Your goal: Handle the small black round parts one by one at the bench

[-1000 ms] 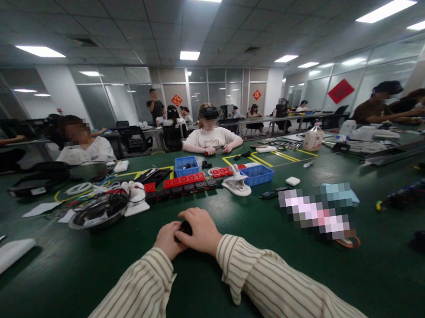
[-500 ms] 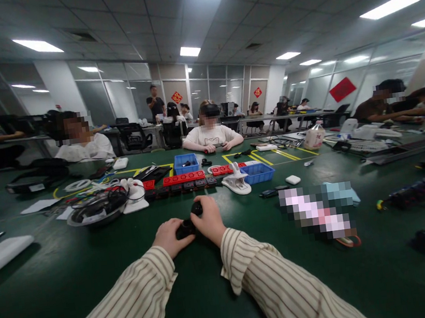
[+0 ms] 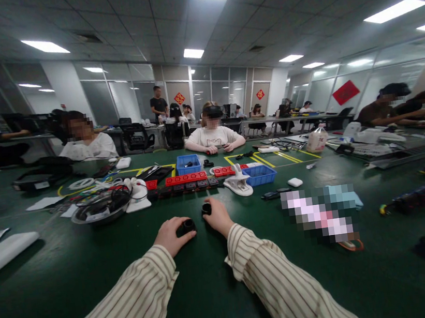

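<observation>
Both my arms in striped sleeves reach forward over a dark green table (image 3: 56,284). My left hand (image 3: 171,236) is closed round a small black cylindrical part (image 3: 187,226) that rests on the table. My right hand (image 3: 217,217) grips a second small black ring-shaped part (image 3: 206,209) a little further out and slightly to the right. The two black parts are apart, with a small gap between them.
Beyond my hands lie a row of red and black power strips (image 3: 186,182), two blue bins (image 3: 259,174), a white clamp (image 3: 238,182) and a grey bowl with cables (image 3: 99,208). A white flat device (image 3: 1,254) lies left. People sit across the table (image 3: 214,137).
My hands were together over one black object; they have drawn apart. The right hand has moved forward with a black piece, and the left hand keeps the other piece.
</observation>
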Tool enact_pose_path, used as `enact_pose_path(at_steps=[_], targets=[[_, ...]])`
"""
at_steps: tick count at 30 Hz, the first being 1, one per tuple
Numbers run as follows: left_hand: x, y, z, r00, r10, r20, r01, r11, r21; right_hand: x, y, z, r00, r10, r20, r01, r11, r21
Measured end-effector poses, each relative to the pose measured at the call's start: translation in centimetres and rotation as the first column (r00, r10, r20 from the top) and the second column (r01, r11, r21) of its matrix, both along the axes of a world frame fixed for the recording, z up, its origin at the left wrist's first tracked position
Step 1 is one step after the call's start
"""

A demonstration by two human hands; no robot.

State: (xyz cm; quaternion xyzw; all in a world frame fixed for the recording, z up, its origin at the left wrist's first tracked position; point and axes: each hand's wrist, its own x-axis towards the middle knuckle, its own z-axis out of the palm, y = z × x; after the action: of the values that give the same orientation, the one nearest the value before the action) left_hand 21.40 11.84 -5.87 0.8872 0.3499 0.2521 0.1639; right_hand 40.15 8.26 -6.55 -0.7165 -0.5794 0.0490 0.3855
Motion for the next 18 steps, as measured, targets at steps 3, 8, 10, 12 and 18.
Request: enact_pose_path(at_steps=[3, 8, 10, 12, 18], targets=[[0.0, 0.1, 0.0, 1.000, 0.014, -0.008, -0.014, 1.000, -0.008, -0.1, 0.0, 0.2, 1.000, 0.002, 0.005, -0.002, 1.000, -0.022], [0.1, -0.1, 0.5, 0.993, 0.101, -0.059, -0.102, 0.995, -0.008, 0.0, -0.1, 0.5, 1.000, 0.027, 0.000, -0.027, 0.999, -0.040], [0.5, 0.0, 1.1, 0.985, 0.133, -0.108, -0.135, 0.991, -0.016, 0.1, -0.1, 0.4, 1.000, 0.030, -0.007, -0.030, 0.999, -0.042], [1.0, 0.4, 1.9, 0.973, 0.153, -0.172, -0.161, 0.986, -0.032, 0.1, -0.1, 0.4, 0.999, 0.031, -0.015, -0.032, 0.999, -0.041], [2.2, 3.7, 4.6, 0.933, 0.157, -0.324, -0.197, 0.976, -0.094, 0.3, -0.1, 0.2, 0.998, 0.048, -0.032, -0.049, 0.998, -0.033]])
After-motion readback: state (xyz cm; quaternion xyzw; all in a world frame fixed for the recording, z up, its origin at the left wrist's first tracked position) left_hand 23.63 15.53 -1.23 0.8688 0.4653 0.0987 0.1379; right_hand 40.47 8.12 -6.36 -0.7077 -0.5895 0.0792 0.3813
